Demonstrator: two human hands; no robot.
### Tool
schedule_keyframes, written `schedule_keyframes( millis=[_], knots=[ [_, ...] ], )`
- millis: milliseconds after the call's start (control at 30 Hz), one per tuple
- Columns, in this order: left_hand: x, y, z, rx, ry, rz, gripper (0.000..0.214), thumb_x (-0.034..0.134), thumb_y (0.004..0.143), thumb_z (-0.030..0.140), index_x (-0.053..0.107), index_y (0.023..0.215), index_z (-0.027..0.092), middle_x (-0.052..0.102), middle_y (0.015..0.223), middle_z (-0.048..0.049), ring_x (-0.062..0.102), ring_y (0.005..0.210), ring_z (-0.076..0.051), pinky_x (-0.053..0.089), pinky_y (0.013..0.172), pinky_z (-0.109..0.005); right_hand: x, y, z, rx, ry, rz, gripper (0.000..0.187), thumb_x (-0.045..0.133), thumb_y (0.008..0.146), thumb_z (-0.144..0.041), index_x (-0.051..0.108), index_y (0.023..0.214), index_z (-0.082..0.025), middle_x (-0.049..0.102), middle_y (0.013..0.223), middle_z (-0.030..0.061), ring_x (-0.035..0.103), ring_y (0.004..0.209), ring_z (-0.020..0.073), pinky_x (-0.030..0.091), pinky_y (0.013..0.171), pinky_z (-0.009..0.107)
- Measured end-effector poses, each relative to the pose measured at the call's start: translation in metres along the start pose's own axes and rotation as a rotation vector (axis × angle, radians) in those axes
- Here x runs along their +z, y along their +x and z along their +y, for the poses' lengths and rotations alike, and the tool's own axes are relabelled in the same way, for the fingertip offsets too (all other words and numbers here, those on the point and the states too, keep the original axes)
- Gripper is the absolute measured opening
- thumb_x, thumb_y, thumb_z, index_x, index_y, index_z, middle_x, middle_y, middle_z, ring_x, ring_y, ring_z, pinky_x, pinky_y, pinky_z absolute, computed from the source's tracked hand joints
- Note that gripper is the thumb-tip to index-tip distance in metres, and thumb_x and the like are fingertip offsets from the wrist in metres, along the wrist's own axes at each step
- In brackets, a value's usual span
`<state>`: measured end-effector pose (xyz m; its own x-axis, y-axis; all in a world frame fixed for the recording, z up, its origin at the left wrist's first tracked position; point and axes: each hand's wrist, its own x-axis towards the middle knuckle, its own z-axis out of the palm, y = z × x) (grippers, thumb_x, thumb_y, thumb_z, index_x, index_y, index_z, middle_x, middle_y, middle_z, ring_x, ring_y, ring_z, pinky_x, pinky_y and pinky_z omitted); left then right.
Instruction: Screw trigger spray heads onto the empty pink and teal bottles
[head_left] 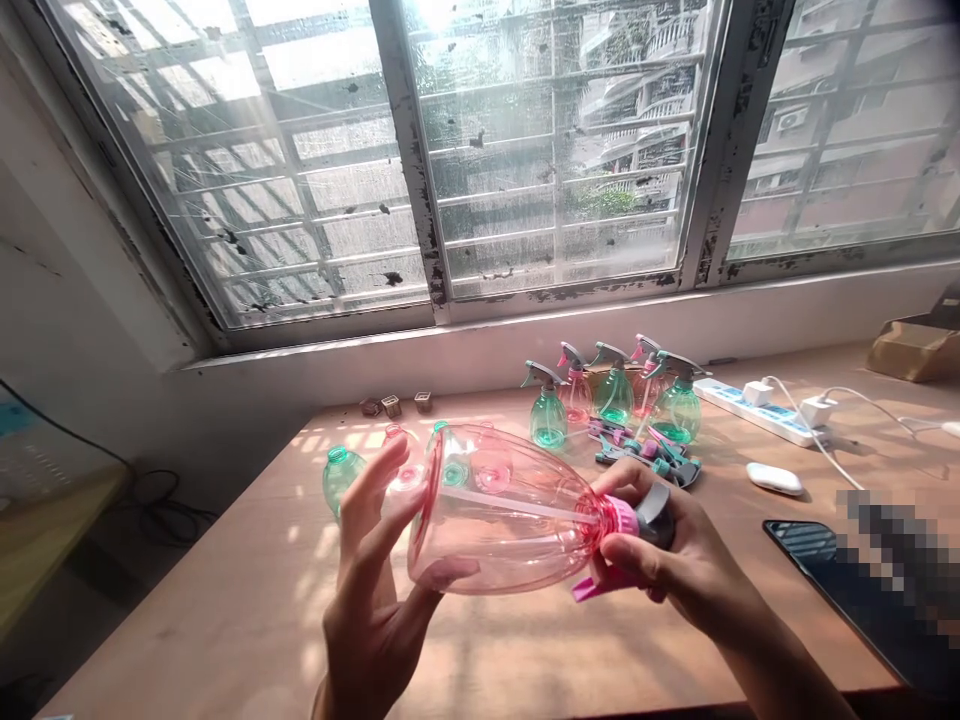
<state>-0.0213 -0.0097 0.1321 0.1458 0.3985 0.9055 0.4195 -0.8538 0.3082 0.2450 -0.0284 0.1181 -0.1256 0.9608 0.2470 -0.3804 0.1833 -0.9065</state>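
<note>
Above the near edge of the tabletop [247,620], a pink bottle [499,535] is held lengthwise in the air, its base toward the left edge and its neck toward the right. The left hand [375,590] is clamped on the base, thumb against the lower side and fingers bent about the end. The right hand [675,560] is wrapped around the neck end, gripping the pink collar [621,518] and grey head [655,516]; a pink trigger [596,586] projects toward the near edge. A pale tube [517,503] runs inside from the neck toward the base.

Toward the near right corner lies a dark phone [814,565], partly masked by pixelation; just beyond it is a white case [774,479]. Past the right hand, loose heads [679,468] lie heaped. Left of them stand four more bottles [337,482], green and pink, most seen through the held one.

Nearer the far edge, five sprayers [613,398], three green and two pink, stand grouped; right of them lies a power strip [731,403] bearing two chargers [816,411]. Small blocks [391,406] occupy the far left corner, a box [909,350] the far right. Beyond rises a barred window [562,150]
</note>
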Motion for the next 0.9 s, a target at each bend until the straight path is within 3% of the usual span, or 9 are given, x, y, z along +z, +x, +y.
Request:
schedule_keyframes(
  millis=[100, 233, 300, 400, 500, 633, 733, 800, 900],
  knots=[
    [0.000, -0.002, -0.001, -0.019, -0.008, -0.056, 0.069, 0.080, 0.099, 0.034, 0.049, 0.159, 0.049, 0.044, 0.173, -0.0032, 0.039, 0.163, -0.034, 0.041, 0.129, -0.066, -0.003, 0.000, -0.001, 0.022, -0.031, -0.002, 0.043, 0.097, 0.080, -0.051, 0.073, 0.100, -0.021, 0.073, 0.070, -0.0028, 0.073, 0.057, 0.0160, 0.073, 0.062, 0.033],
    [0.000, -0.006, -0.005, -0.112, -0.057, -0.129, 0.089, 0.076, 0.090, 0.069, 0.043, 0.165, 0.034, 0.038, 0.175, -0.0155, 0.027, 0.167, -0.043, 0.035, 0.131, -0.069, -0.006, 0.000, 0.008, -0.237, -0.324, 0.027, 0.028, 0.092, 0.088, -0.036, 0.075, 0.104, -0.022, 0.074, 0.081, -0.0001, 0.071, 0.060, 0.0141, 0.065, 0.054, 0.021],
    [0.001, -0.007, -0.006, -0.177, -0.079, -0.105, 0.083, 0.070, 0.095, 0.070, 0.045, 0.163, 0.031, 0.039, 0.175, -0.0165, 0.027, 0.167, -0.043, 0.038, 0.130, -0.066, -0.005, -0.001, 0.012, -0.349, -0.460, 0.016, 0.022, 0.089, 0.091, -0.030, 0.075, 0.107, -0.024, 0.074, 0.079, 0.0001, 0.069, 0.059, 0.0145, 0.061, 0.052, 0.020],
    [0.002, -0.006, -0.007, -0.236, -0.043, -0.075, 0.062, 0.072, 0.101, 0.054, 0.053, 0.157, 0.034, 0.043, 0.173, -0.0127, 0.031, 0.167, -0.039, 0.038, 0.131, -0.065, -0.004, -0.001, 0.014, -0.452, -0.536, -0.010, 0.020, 0.085, 0.094, -0.025, 0.074, 0.111, -0.027, 0.074, 0.077, -0.0006, 0.068, 0.058, 0.0143, 0.060, 0.053, 0.019],
    [0.002, -0.002, -0.005, -0.204, 0.019, -0.072, 0.058, 0.077, 0.100, 0.043, 0.056, 0.154, 0.037, 0.049, 0.170, -0.0100, 0.037, 0.164, -0.036, 0.038, 0.132, -0.063, -0.003, -0.001, 0.012, -0.387, -0.445, 0.013, 0.021, 0.088, 0.092, -0.028, 0.075, 0.108, -0.026, 0.074, 0.079, -0.0014, 0.070, 0.060, 0.0141, 0.064, 0.056, 0.020],
    [0.001, 0.002, -0.001, -0.079, 0.089, -0.011, 0.064, 0.085, 0.095, 0.031, 0.057, 0.152, 0.038, 0.053, 0.167, -0.0086, 0.047, 0.159, -0.034, 0.044, 0.129, -0.060, -0.004, -0.001, 0.005, -0.075, -0.132, 0.001, 0.037, 0.095, 0.085, -0.042, 0.073, 0.107, -0.023, 0.075, 0.084, -0.0006, 0.078, 0.068, 0.0178, 0.075, 0.068, 0.034],
    [-0.001, 0.002, 0.000, -0.080, 0.051, -0.049, 0.066, 0.086, 0.093, 0.033, 0.056, 0.151, 0.037, 0.049, 0.169, -0.0109, 0.042, 0.161, -0.037, 0.042, 0.128, -0.066, -0.004, -0.001, 0.001, 0.078, -0.056, -0.001, 0.040, 0.096, 0.083, -0.045, 0.072, 0.105, -0.023, 0.073, 0.079, -0.0032, 0.077, 0.065, 0.0162, 0.074, 0.068, 0.033],
    [-0.003, 0.000, -0.001, -0.121, 0.023, -0.092, 0.073, 0.089, 0.090, 0.041, 0.054, 0.153, 0.036, 0.043, 0.173, -0.0130, 0.037, 0.163, -0.041, 0.038, 0.129, -0.071, -0.003, 0.001, 0.001, 0.022, -0.113, -0.004, 0.034, 0.095, 0.085, -0.040, 0.072, 0.104, -0.024, 0.074, 0.079, -0.0037, 0.076, 0.066, 0.0150, 0.072, 0.066, 0.027],
    [-0.004, -0.002, -0.005, -0.195, -0.003, -0.099, 0.072, 0.085, 0.091, 0.051, 0.055, 0.153, 0.034, 0.041, 0.174, -0.0147, 0.032, 0.165, -0.044, 0.034, 0.130, -0.074, -0.001, 0.004, 0.006, -0.203, -0.323, 0.003, 0.026, 0.093, 0.087, -0.029, 0.074, 0.104, -0.024, 0.076, 0.083, -0.0018, 0.074, 0.067, 0.0131, 0.066, 0.062, 0.018]
  ],
)
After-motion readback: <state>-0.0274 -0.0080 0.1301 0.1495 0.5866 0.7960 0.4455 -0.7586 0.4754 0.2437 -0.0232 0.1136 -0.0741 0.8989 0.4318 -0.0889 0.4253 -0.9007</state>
